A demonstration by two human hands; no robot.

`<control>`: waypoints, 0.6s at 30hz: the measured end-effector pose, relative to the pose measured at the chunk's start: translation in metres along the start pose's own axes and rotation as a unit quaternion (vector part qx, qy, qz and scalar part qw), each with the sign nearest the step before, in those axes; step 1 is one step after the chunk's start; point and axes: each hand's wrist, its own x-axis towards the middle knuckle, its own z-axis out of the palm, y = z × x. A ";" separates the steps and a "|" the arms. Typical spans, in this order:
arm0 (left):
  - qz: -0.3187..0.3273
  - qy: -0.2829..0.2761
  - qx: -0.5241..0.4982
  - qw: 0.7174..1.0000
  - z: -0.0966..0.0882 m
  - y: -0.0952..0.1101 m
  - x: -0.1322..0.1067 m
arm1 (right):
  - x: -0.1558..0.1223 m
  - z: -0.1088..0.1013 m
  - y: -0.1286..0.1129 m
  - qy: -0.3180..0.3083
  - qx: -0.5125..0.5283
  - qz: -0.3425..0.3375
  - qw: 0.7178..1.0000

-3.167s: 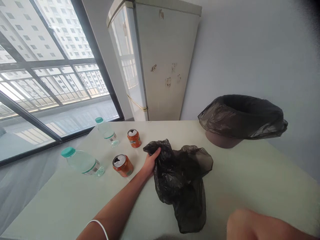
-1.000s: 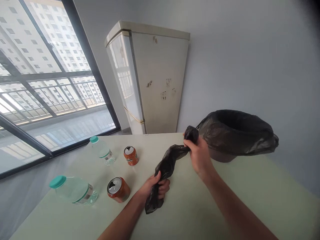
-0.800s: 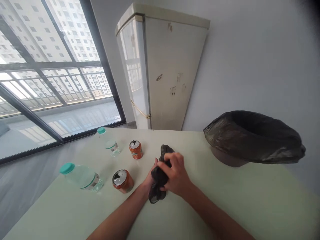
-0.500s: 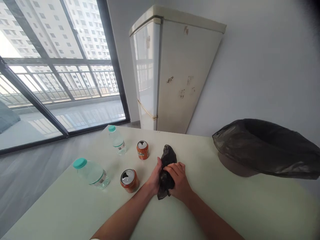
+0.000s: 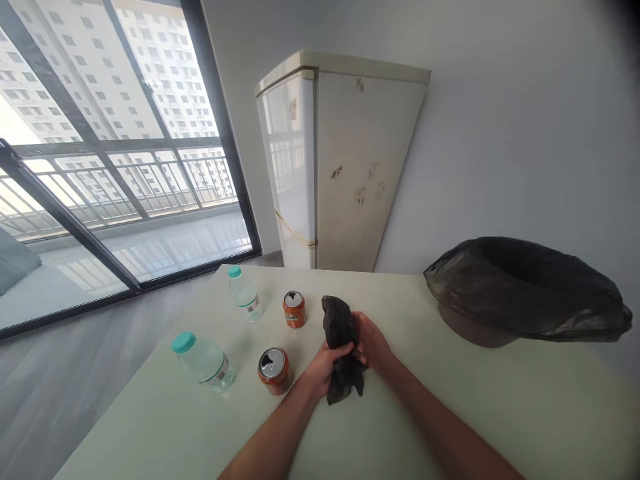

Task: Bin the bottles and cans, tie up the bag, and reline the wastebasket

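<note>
A crumpled black plastic bag [image 5: 339,322] is bunched up between my two hands, just above the table. My left hand [image 5: 324,365] is closed round its lower half, thumb across the front. On the bag's right side, my right hand [image 5: 371,341] is closed against it, its fingertips partly hidden behind the plastic. Left of my hands stand two opened orange soda cans, the nearer can [image 5: 275,379] by my left forearm and the farther can [image 5: 295,315] behind it. Two clear plastic bottles with teal caps, the nearer bottle [image 5: 206,364] and the farther bottle [image 5: 246,297], stand further left.
At the right of the pale green table [image 5: 165,433] stands a bin [image 5: 475,327] lined with a wide-spread black bag [image 5: 540,300]. A worn white refrigerator [image 5: 360,147] is beyond the table's far edge. Glass sliding doors [image 5: 120,180] are at the left.
My left thumb has come over the front of the black bag, and my right hand has shifted from its top to its right side. The camera view has tilted slightly.
</note>
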 end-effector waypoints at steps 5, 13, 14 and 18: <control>-0.101 -0.054 0.047 0.992 -0.009 -0.007 0.001 | -0.032 0.004 -0.014 -0.193 0.014 0.125 0.973; -0.173 -0.123 0.139 0.967 -0.010 -0.011 0.000 | -0.036 0.000 -0.001 -0.126 0.070 0.128 0.981; -0.166 -0.128 0.145 0.967 -0.007 -0.011 -0.003 | -0.034 0.001 -0.001 -0.115 0.078 0.101 0.985; -0.139 -0.141 0.147 0.969 0.002 -0.010 -0.011 | -0.031 0.003 -0.004 -0.063 0.112 -0.003 0.992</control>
